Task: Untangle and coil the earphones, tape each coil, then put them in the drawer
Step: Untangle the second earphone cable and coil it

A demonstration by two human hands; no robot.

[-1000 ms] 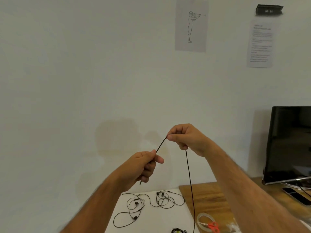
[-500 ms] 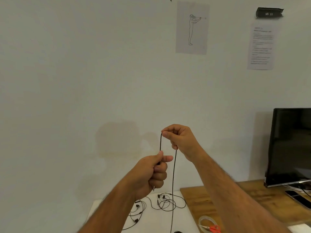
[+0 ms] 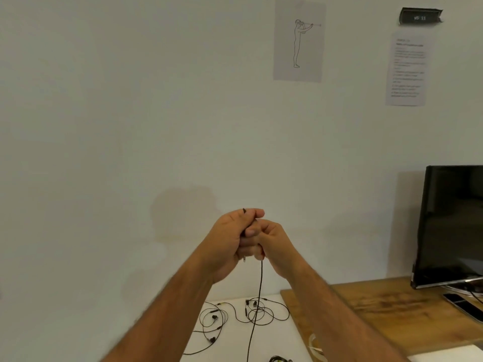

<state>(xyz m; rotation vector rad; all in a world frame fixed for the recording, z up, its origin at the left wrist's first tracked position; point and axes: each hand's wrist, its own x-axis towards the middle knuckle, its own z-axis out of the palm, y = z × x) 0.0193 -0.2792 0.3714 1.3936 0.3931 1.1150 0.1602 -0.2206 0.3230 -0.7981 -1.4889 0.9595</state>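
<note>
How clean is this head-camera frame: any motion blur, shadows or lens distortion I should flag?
Head view: the left forearm smears along its outer edge, while both hands gripping the black cable stay fairly sharp; soft, faint shadows of the arms fall on the wall; wide-angle bending tilts the monitor; the notice sheet is too soft to read.

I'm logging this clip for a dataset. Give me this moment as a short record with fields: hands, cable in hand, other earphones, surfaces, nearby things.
left hand: grips the black cable in a fist, one end poking out above the fingers
right hand: pressed against the left, pinches the same cable
held cable: hangs straight down from the hands
loose earphones: uncoiled, lying on the white table
wooden desk: right of the white table, carries a dark monitor
wall: two paper sheets
</note>
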